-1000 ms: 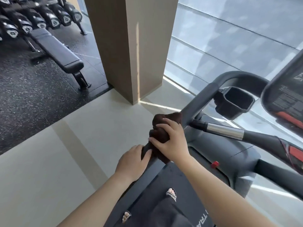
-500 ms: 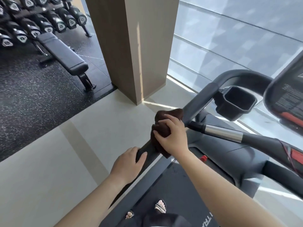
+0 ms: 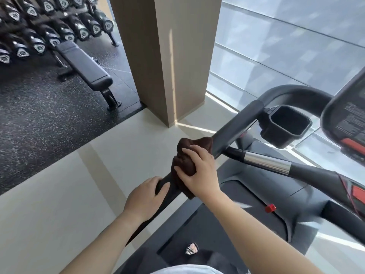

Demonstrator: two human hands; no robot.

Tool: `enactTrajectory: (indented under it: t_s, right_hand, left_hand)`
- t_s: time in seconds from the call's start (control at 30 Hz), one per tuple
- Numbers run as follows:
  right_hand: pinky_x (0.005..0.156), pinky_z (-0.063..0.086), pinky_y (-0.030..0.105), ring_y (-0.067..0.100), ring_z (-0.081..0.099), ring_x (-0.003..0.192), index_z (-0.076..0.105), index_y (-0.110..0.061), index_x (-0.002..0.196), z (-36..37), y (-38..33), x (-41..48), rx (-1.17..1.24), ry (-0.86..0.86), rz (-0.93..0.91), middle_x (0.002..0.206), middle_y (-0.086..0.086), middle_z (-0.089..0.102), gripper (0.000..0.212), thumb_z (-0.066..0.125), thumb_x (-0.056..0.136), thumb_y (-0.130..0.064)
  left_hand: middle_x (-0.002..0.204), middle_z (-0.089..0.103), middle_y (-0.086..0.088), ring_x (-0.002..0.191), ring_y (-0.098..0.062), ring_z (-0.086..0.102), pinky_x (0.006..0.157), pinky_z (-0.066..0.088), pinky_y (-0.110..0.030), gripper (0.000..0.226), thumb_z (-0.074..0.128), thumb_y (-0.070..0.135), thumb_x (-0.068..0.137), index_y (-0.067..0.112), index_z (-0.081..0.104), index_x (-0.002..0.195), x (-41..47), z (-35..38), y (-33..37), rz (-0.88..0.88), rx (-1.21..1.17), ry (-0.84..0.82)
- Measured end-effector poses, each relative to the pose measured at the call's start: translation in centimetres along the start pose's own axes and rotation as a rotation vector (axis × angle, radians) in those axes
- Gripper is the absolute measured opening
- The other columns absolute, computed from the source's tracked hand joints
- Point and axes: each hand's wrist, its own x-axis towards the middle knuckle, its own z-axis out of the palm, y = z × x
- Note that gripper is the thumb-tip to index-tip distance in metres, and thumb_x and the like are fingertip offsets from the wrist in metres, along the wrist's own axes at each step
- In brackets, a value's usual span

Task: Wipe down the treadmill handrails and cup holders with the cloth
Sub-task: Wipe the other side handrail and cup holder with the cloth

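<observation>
A dark brown cloth is bunched around the treadmill's left handrail, a dark grey bar that slopes up to the right. My right hand presses the cloth onto the rail and grips it. Just below it, my left hand wraps around the bare lower end of the same rail. A black square cup holder hangs under the rail's upper bend, up and to the right of the cloth. The rail under the cloth is hidden.
A cross bar with a chrome sleeve runs right from the rail towards the console. A beige pillar stands ahead, a weight bench and dumbbell rack at the far left. A foot in a sandal rests on the belt.
My right hand and the cloth stay at about the same spot on the rail. My left hand has slid a little down the rail, away from the cloth. The view has shifted slightly.
</observation>
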Motion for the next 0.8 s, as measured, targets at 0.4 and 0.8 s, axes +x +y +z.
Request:
enactTrajectory:
  t_s: [0.4, 0.8]
  right_hand:
    - [0.103, 0.032, 0.035, 0.022, 0.05, 0.116, 0.058, -0.009, 0.117, 1.7, -3.7, -1.1, -0.066, 0.084, 0.161, 0.121, 0.004, 0.059, 0.056, 0.076, 0.07, -0.032]
    - [0.096, 0.039, 0.044, 0.021, 0.054, 0.108, 0.069, -0.018, 0.099, 5.8, -11.4, -4.6, -0.17, 0.109, 0.295, 0.111, 0.001, 0.062, 0.033, 0.076, 0.07, -0.03]
  left_hand:
    - [0.103, 0.055, 0.016, 0.089, -0.003, 0.055, 0.075, 0.048, -0.028, 0.039, 0.031, 0.059, 0.086, 0.034, 0.049, 0.11, -1.1, -1.3, -1.9, 0.085, -0.114, -0.177]
    - [0.102, 0.063, 0.019, 0.092, 0.0, 0.058, 0.078, 0.046, -0.019, 0.025, 0.04, 0.049, 0.092, 0.036, 0.059, 0.102, -5.8, -8.0, -12.9, 0.214, -0.08, -0.415]
